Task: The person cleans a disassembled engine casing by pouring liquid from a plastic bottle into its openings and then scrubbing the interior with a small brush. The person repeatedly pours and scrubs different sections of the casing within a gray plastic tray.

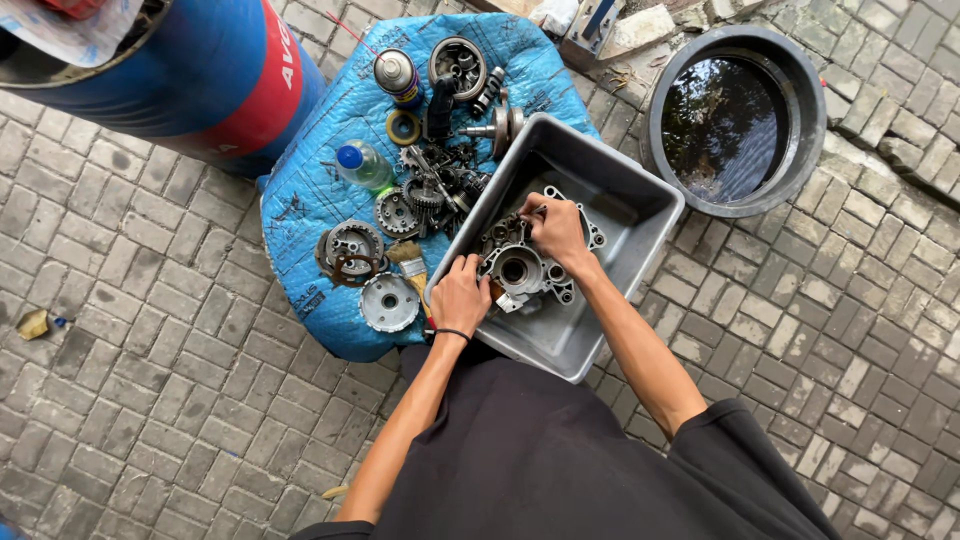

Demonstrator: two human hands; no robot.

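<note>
— Fingers of right hand pinching a thin tool, tip pressing into the top edge of the casing. Closed tight on it; kind of tool too small to tell.

— Left hand doing what?

— Gripping the casing's lower left side, curling over it, steadying it. Casing lying flat inside the grey tub, toward the near left part.

— Working it well how?

— Probably keeping the left hand bearing down so the casing is not sliding on the tub floor, and holding the tool low and shallow, easing along the edge rather than jabbing, since a slip could be scoring the mating face.

— Lying round about?

— Blue tarp just left of the tub, carrying gears, a round cover, a brush, a clear bottle, a spray can. Blue drum standing at upper left. Dark basin of water sitting at upper right, well apart from both hands. Paving bricks running underneath everything.
</note>
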